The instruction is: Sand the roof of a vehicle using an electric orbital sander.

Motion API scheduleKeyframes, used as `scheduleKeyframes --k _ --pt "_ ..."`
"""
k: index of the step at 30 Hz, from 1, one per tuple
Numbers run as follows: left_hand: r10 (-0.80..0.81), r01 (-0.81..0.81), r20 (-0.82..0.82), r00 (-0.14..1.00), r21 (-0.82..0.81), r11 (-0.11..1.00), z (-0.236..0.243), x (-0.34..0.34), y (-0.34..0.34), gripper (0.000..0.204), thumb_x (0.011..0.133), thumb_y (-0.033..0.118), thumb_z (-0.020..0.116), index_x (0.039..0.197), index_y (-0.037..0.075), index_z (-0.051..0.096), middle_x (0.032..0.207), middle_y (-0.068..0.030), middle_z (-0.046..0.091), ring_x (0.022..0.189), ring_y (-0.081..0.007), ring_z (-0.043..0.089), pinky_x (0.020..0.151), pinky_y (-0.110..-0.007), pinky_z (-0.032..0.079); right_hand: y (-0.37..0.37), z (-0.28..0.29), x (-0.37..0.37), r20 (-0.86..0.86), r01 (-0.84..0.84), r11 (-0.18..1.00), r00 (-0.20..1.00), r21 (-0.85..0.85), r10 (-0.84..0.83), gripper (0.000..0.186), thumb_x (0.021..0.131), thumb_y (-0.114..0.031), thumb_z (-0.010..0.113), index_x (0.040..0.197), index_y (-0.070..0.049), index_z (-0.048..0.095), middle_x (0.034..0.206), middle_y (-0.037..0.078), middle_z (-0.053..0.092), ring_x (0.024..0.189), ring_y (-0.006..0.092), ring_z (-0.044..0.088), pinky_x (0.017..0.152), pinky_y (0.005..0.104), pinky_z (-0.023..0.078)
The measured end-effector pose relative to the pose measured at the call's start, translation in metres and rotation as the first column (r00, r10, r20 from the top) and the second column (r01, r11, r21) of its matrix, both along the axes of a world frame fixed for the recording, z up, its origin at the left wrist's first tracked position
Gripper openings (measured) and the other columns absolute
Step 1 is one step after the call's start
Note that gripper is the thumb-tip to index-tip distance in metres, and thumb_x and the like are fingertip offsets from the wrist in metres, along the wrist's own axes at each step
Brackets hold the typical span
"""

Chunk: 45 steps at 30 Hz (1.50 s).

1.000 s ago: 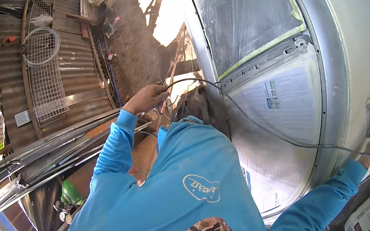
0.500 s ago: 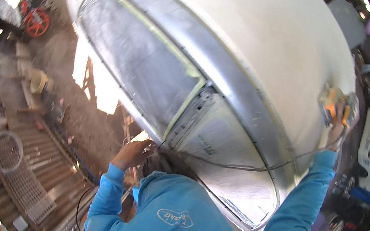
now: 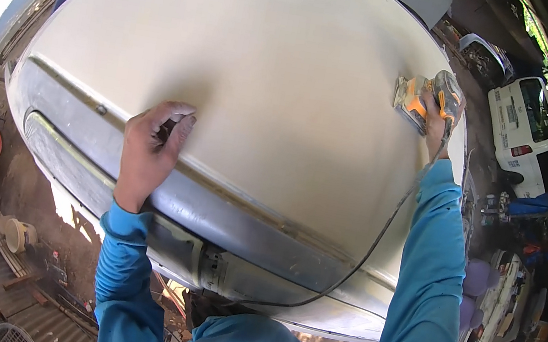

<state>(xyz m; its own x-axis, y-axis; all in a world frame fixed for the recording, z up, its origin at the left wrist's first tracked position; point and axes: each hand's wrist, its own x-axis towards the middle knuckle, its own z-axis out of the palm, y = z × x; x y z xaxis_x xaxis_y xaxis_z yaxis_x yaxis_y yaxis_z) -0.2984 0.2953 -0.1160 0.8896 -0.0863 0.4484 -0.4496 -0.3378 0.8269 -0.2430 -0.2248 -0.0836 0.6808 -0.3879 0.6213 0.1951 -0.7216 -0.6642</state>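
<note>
Gripping an orange-and-black power sander (image 3: pixel 413 100), the right hand (image 3: pixel 437 118) reaches far out to the right side of the pale vehicle roof (image 3: pixel 264 97); its fingers are wrapped around the tool's body, so the sander lies right within them. The flat grey pad sits toward the left, against or just over the roof, and the dark end points to the upper right, so the body runs roughly crosswise to the forearm rising from below. From the left hand (image 3: pixel 152 143) the sander lies well apart, to the right and farther out, with bare roof between. The left fingers are curled in narrowly toward the thumb near the roof's metal edge trim (image 3: pixel 265 224); whether their tips meet, or pinch anything small, I cannot tell. A dark power cord (image 3: pixel 378 243) trails from the sander beside the right forearm, then bends left across the grey side panel (image 3: pixel 254 244), clear of the left fingers
</note>
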Motion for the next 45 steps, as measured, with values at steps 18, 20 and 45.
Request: scheduleKeyframes --k 18,20,45 --pt "0.073 -0.050 -0.078 0.994 0.261 0.964 -0.071 -0.052 -0.019 0.024 0.083 0.006 0.077 0.106 0.002 0.069 0.078 -0.0082 0.060 0.064 -0.0175 0.059 0.058 -0.029 0.043 -0.119 -0.067 0.087 0.075 0.337 0.941 0.940 -0.042 -0.333 0.062 0.078 -0.032 0.088 0.124 0.000 0.061 0.112 0.013 0.070 0.099 0.0219 0.067 0.090 0.0354 0.054" --pt "0.058 -0.032 -0.106 0.993 0.234 0.972 -0.065 -0.065 -0.028 0.025 0.082 0.004 0.077 0.106 0.002 0.069 0.078 -0.0082 0.060 0.064 -0.0177 0.058 0.057 -0.030 0.043 -0.109 -0.061 0.080 0.054 0.338 0.940 0.941 -0.054 -0.335 0.064 0.077 -0.031 0.088 0.125 0.000 0.059 0.113 0.014 0.069 0.099 0.0223 0.067 0.090 0.0352 0.054" --pt "-0.167 0.111 0.101 0.981 0.418 0.901 0.008 0.133 0.021 0.018 0.088 0.016 0.076 0.100 0.004 0.070 0.079 -0.0129 0.069 0.065 -0.0278 0.067 0.062 -0.039 0.053 -0.205 -0.052 0.152 0.151 -0.145 0.977 0.981 0.156 0.122 0.037 0.093 -0.005 0.073 0.127 0.003 0.065 0.110 0.010 0.071 0.089 0.0171 0.069 0.075 0.0299 0.058"
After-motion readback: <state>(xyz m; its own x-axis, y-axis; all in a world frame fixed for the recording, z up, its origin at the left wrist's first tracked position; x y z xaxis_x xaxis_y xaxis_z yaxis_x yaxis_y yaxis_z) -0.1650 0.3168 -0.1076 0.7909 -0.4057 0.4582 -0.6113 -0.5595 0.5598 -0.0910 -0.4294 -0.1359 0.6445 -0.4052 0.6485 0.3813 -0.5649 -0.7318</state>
